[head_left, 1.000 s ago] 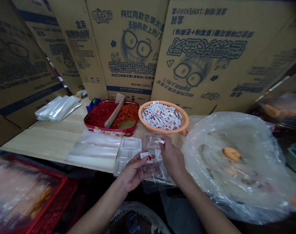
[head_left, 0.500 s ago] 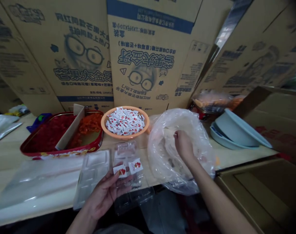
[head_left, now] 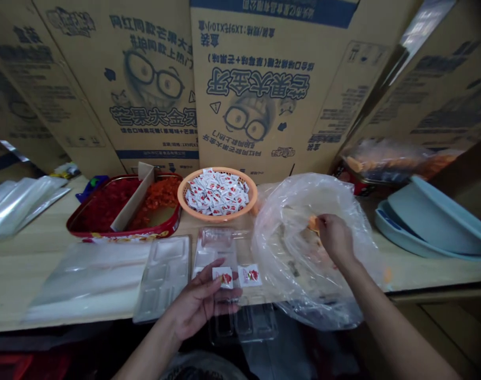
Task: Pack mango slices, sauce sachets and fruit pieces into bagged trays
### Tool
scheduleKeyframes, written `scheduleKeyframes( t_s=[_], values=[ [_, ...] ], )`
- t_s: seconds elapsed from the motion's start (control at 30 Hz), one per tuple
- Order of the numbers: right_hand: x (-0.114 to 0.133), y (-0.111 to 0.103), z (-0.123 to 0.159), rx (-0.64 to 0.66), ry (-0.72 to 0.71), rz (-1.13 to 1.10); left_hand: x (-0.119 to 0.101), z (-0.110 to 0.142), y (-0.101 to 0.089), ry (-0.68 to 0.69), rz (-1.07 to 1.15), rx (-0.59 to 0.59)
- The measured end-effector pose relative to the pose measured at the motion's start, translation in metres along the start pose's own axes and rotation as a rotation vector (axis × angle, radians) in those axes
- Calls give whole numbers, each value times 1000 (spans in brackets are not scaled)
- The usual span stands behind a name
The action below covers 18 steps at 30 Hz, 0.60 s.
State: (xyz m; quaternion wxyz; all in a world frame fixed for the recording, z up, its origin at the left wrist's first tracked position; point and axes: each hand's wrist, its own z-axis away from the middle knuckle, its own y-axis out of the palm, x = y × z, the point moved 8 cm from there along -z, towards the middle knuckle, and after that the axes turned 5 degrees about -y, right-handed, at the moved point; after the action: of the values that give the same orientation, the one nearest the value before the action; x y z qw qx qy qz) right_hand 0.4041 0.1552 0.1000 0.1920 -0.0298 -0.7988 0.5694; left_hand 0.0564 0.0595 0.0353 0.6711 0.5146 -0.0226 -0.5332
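Observation:
My left hand (head_left: 203, 301) is closed, its thumb pressing a small white sachet (head_left: 223, 277) with a red print against the fingers. A second printed sachet (head_left: 250, 275) lies just right of its fingertips. Clear compartment trays (head_left: 256, 321) show under and in front of this hand. Over an opened clear plastic bag (head_left: 274, 232), my right hand (head_left: 337, 240) pinches a small orange piece (head_left: 313, 223); its exact kind cannot be made out. Behind the left hand, an orange basket (head_left: 180, 203) holds many similar sachets.
A red tin (head_left: 172, 226) with a cardboard divider holds red and orange pieces. Stacked clear trays (head_left: 164, 274) and plastic sheets (head_left: 93, 274) lie at left. Pale blue basins (head_left: 442, 221) stand at right. Printed cardboard boxes (head_left: 256, 47) form a wall behind the table.
My right hand has come up within the bag, and an orange piece now shows at its fingertips. My left hand keeps its sachet. The whole view has shifted somewhat.

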Motion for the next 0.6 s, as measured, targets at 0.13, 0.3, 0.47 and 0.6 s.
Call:
scheduleKeyframes(
  t_s=[0.13,0.3,0.47,0.6],
  values=[
    [64,-23,28,97,-41,-788,7,-6,8,-36,-38,34],
    [161,-3,66,495,-209,-1028,17,-10,23,-64,-64,131],
    [181,20,78,471,-369,-780,23,-10,24,-79,-19,135],
    [186,4,87,313,-538,-694,23,-12,25,-66,-13,159]
  ],
)
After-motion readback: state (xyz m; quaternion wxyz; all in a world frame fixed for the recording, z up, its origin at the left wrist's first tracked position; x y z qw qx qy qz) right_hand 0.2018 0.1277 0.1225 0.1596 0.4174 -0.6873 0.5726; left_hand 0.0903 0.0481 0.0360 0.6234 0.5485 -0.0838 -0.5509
